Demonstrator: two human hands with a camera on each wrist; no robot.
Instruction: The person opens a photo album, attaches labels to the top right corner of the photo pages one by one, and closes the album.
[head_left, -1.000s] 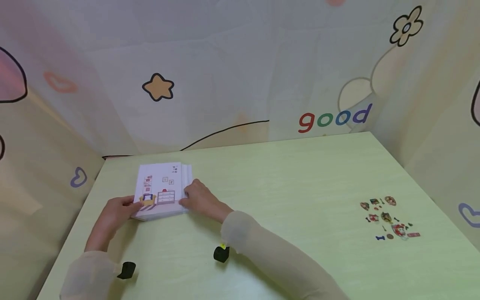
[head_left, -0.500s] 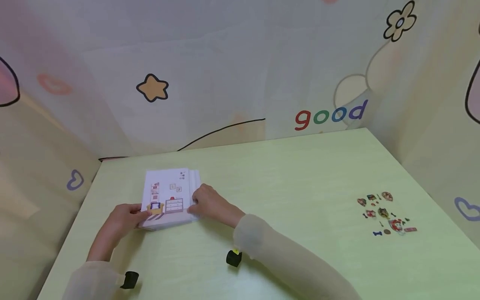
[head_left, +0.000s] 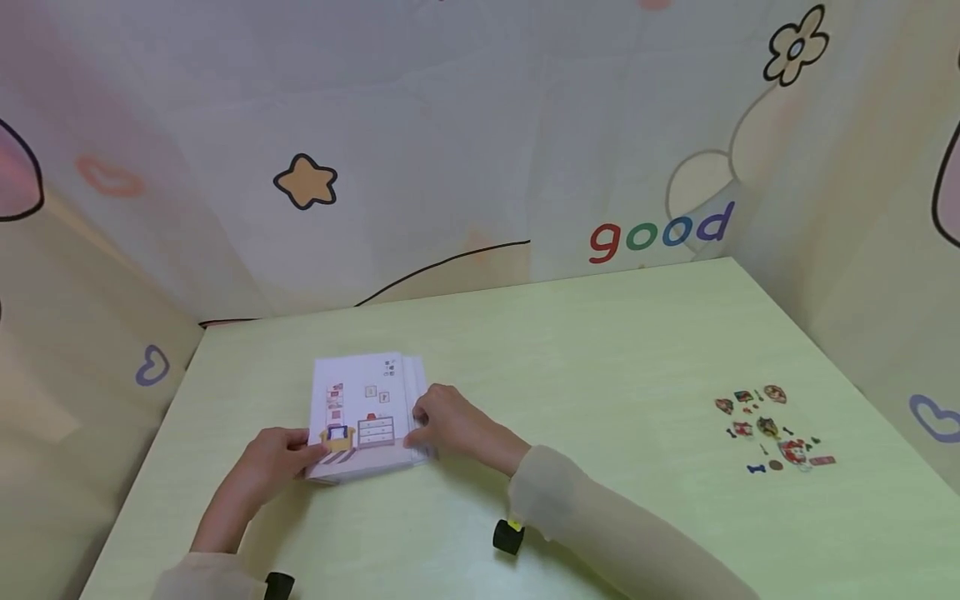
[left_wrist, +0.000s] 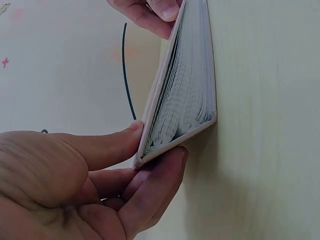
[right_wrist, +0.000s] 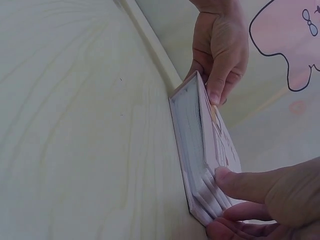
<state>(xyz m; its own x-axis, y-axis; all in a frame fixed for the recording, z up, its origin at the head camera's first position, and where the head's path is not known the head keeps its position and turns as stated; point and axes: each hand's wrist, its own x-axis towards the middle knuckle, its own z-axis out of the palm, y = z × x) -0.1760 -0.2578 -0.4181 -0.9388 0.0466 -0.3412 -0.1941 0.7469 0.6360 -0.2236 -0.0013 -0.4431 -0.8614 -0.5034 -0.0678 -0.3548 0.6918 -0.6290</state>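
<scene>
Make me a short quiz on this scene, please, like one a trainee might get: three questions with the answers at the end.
1. In the head view, which hand grips the near left corner of the thick, white, rectangular hardcover book?

2. True or false: the small, flat, multicoloured cut-outs lie on the pale green tabletop, apart from the book.

3. Which colourful printed word shows on the pale, cartoon-patterned backdrop?
A. home
B. good
C. play

Key:
1. The left hand.
2. True.
3. B.
</scene>
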